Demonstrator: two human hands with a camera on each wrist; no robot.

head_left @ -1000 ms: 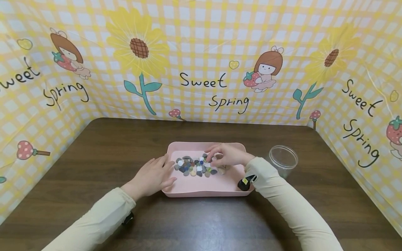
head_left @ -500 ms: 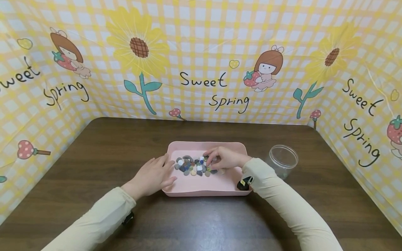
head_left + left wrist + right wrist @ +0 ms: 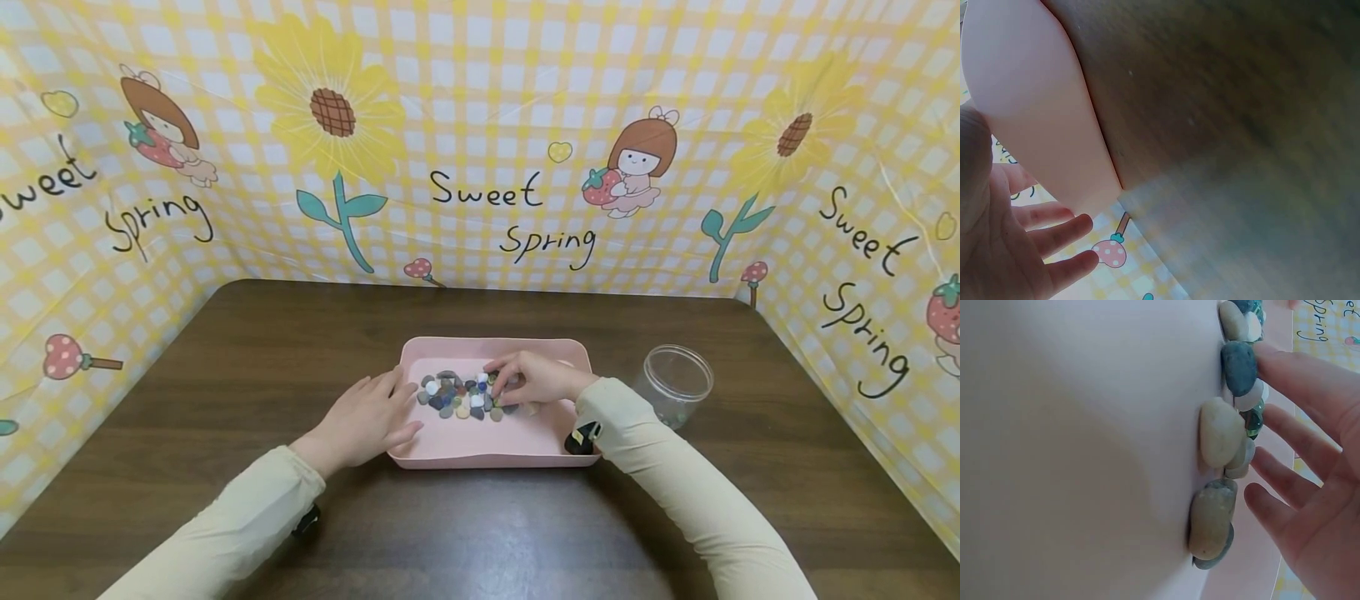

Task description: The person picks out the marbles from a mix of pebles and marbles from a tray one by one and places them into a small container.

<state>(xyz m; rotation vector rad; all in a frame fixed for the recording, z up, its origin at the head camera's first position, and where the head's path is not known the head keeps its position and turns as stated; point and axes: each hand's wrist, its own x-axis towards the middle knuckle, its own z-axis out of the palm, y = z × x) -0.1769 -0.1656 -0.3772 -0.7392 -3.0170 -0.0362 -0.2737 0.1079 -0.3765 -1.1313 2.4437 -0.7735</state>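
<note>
A pink tray (image 3: 480, 461) holds a patch of mixed pebbles and glass marbles (image 3: 461, 398). My left hand (image 3: 363, 421) lies across the left rim of the tray with fingers spread; below the tray's wall (image 3: 1029, 112), those fingers show loosely extended. Over the right side of the pebbles, my right hand (image 3: 536, 379) reaches down with bent fingers. Its thumb tip is partly hidden behind a dark grey stone (image 3: 1239, 369), and other fingertips sit beside a green marble (image 3: 1254, 422) and a cream stone (image 3: 1220, 432). I cannot tell whether the right fingers pinch anything.
To the right of the tray stands a clear jar (image 3: 677, 383) with something small at its bottom, partly behind the right sleeve. Around the dark wooden table (image 3: 300, 333) hangs a yellow checked cloth (image 3: 480, 100) on three sides.
My right hand has moved slightly left and lower onto the pebbles, its thumb and fingers closer together, then stayed there. The left hand has not moved.
</note>
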